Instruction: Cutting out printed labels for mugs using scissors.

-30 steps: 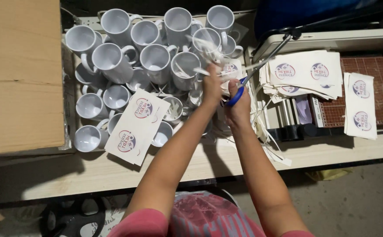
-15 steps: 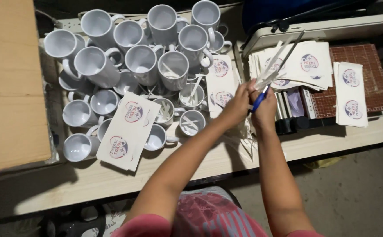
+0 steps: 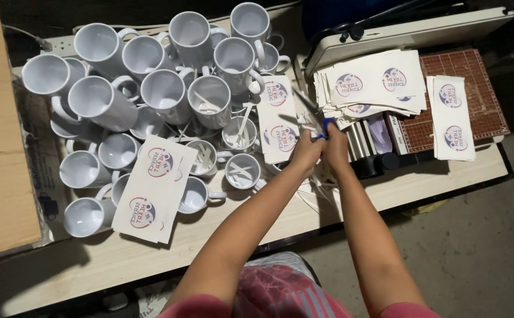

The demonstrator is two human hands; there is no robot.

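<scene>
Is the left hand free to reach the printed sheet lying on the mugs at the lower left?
Probably not yet: the left hand is up against the scissors beside the right hand; the printed sheet itself lies uncovered.

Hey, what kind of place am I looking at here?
Probably a small mug-printing workshop: a heap of blank white mugs on the table, stacks of printed logo sheets, a paper trimmer, and the right hand working blue-handled scissors.

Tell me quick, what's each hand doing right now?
Left hand: closed, apparently pinching a thin paper strip; what it grips is too small to tell.
Right hand: closed on blue-handled scissors, blades pointing toward the white mugs.
</scene>
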